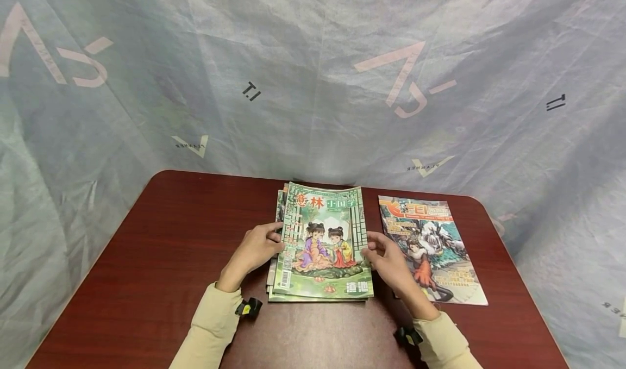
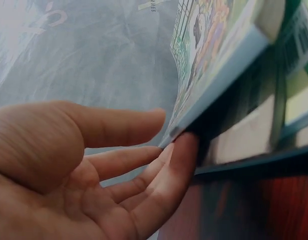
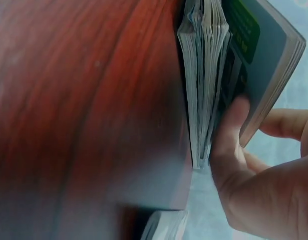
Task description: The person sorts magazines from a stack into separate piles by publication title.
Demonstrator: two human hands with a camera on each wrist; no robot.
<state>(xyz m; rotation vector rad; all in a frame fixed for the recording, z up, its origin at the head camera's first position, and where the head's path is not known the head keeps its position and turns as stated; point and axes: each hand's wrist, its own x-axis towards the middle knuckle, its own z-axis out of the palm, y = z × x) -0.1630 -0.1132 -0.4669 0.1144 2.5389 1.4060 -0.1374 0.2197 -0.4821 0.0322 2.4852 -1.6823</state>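
Note:
A green magazine [image 1: 325, 276] with two cartoon figures on its cover is tilted up off a small stack of magazines [image 3: 201, 90]. My left hand [image 1: 253, 251] holds its spine edge, fingertips tucked beneath; the left wrist view shows the thumb [image 2: 128, 125] close to that edge. On the opposite edge, my right hand [image 1: 393, 264] pinches the magazine between thumb and fingers, as the right wrist view shows. A gap separates the magazine from the stack there. Most of the stack's covers are hidden underneath.
Another magazine [image 1: 447, 249], with an orange title and a figure in red gloves, lies flat to the right of the stack. Everything rests on a dark red wooden table [image 1: 161, 249]. A grey printed cloth [image 1: 313, 86] hangs behind and around it.

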